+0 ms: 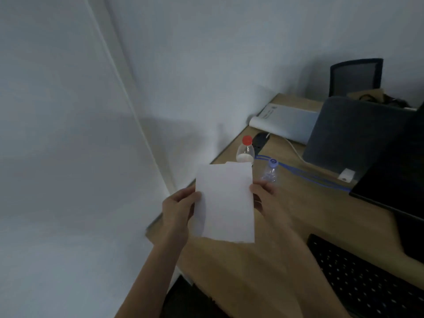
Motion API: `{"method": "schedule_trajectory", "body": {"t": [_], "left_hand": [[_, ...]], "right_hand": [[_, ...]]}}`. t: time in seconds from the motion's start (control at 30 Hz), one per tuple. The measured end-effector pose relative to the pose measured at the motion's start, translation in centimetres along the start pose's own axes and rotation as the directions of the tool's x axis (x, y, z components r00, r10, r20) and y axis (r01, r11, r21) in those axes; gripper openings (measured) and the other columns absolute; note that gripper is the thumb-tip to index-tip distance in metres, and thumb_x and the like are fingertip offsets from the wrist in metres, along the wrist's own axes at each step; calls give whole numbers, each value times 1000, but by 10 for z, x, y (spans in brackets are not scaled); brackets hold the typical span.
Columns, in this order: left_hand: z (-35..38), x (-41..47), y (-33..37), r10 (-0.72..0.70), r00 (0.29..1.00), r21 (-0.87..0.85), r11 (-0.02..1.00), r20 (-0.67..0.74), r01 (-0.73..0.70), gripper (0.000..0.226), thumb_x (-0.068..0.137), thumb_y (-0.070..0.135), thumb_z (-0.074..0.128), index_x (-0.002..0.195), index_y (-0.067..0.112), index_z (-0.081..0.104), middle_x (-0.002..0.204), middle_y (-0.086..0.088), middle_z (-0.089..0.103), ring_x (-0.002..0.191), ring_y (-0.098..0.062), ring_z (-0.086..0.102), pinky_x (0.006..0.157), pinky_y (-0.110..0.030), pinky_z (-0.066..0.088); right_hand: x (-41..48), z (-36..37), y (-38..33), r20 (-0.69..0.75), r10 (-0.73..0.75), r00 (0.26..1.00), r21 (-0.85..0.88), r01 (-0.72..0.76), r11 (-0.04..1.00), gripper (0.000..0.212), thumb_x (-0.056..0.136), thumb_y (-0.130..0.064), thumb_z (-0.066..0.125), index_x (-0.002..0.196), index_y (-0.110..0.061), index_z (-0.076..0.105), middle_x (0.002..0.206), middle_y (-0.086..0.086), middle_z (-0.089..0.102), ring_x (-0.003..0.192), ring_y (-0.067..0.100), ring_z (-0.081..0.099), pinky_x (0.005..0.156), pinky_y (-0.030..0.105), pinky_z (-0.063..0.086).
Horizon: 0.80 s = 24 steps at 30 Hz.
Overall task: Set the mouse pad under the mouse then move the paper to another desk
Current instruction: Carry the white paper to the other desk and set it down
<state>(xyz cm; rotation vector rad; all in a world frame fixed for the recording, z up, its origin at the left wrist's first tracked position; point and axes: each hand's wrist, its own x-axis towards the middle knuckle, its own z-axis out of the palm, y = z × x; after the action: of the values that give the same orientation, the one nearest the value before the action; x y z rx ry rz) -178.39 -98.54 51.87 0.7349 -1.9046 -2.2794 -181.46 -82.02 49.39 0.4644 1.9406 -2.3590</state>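
A white sheet of paper (226,201) hangs in the air above the left end of a wooden desk (293,216). My left hand (179,207) grips its left edge with the thumb on top. My right hand (266,198) pinches its right edge. A second sheet seems to peek out behind the top edge. No mouse or mouse pad shows in this view.
Behind the paper stand a red-capped bottle (246,150) and a blue-capped bottle (271,172). A black keyboard (367,281) and a dark monitor (399,166) fill the right. A grey divider (351,136), a blue cable (305,175), a white document (286,122) and a chair (356,75) lie beyond. A white wall is at the left.
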Motion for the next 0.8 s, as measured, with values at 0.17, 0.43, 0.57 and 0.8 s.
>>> {"method": "schedule_trajectory", "body": {"t": [0.17, 0.43, 0.57, 0.8], "left_hand": [[11, 59, -6, -81, 994, 58, 995, 76, 76, 12, 79, 2, 61, 80, 13, 66, 80, -2, 64, 76, -18, 59, 62, -23, 47], [28, 146, -48, -224, 922, 291, 948, 315, 131, 16, 81, 1, 56, 88, 10, 67, 77, 3, 67, 72, -13, 63, 59, -20, 48], [37, 182, -81, -332, 860, 431, 890, 387, 150, 19, 80, -4, 52, 91, 3, 65, 82, -4, 66, 76, -17, 62, 61, -19, 53], [44, 230, -139, -429, 826, 625, 770, 365, 124, 17, 76, 5, 58, 89, 7, 70, 82, -3, 70, 82, -20, 66, 79, -35, 53]], "right_hand": [[36, 9, 15, -92, 54, 994, -16, -55, 998, 15, 84, -5, 52, 80, -17, 59, 87, 8, 62, 77, 19, 59, 65, 26, 48], [83, 15, 68, -330, 177, 927, -38, -200, 979, 19, 87, -6, 47, 103, -2, 57, 92, 9, 61, 83, 22, 59, 70, 29, 50], [99, 16, 106, -482, 215, 849, -45, -269, 962, 10, 86, -6, 51, 93, -8, 58, 92, 11, 62, 86, 25, 58, 78, 38, 49], [125, 17, 149, -640, 148, 754, -231, -373, 899, 19, 84, -9, 53, 99, -4, 62, 93, 9, 65, 88, 25, 60, 78, 36, 50]]}}
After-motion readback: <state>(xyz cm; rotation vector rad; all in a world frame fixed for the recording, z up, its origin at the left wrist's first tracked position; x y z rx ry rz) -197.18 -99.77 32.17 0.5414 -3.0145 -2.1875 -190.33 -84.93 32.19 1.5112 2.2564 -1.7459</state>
